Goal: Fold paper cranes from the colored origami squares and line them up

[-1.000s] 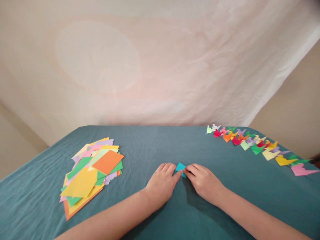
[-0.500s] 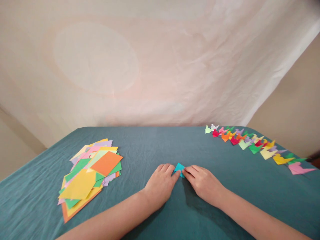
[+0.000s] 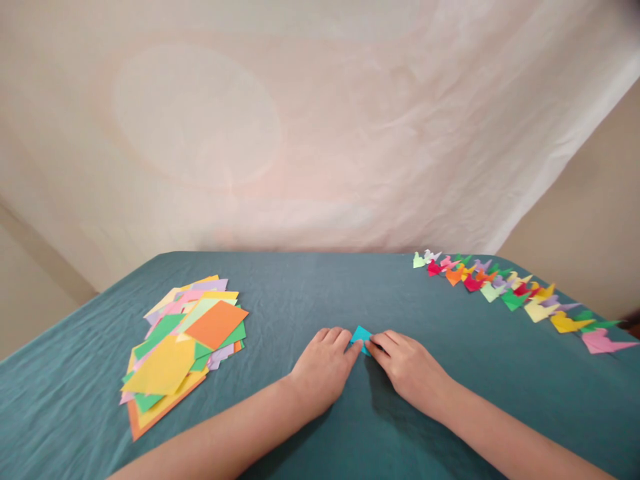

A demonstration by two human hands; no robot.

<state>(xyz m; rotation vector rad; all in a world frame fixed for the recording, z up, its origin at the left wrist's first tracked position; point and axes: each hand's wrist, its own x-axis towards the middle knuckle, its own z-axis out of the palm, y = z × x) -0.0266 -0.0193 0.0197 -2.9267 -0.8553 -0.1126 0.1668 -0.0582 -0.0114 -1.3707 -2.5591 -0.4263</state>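
Observation:
A small piece of folded blue origami paper lies on the cloth between my two hands. My left hand rests at its left side, with the thumb pressing on the paper and the other fingers curled together. From the right, my right hand pinches the paper's edge between thumb and fingertips. The fingers cover the lower part of the paper, so its exact folds cannot be made out.
On the left lies a loose pile of coloured paper squares. Several folded paper birds stand in slanting rows on the right. A teal cloth covers the table, and a pale sheet hangs behind it.
The whole scene has shifted slightly to the right in view. Both hands keep nearly the same hold on the blue paper.

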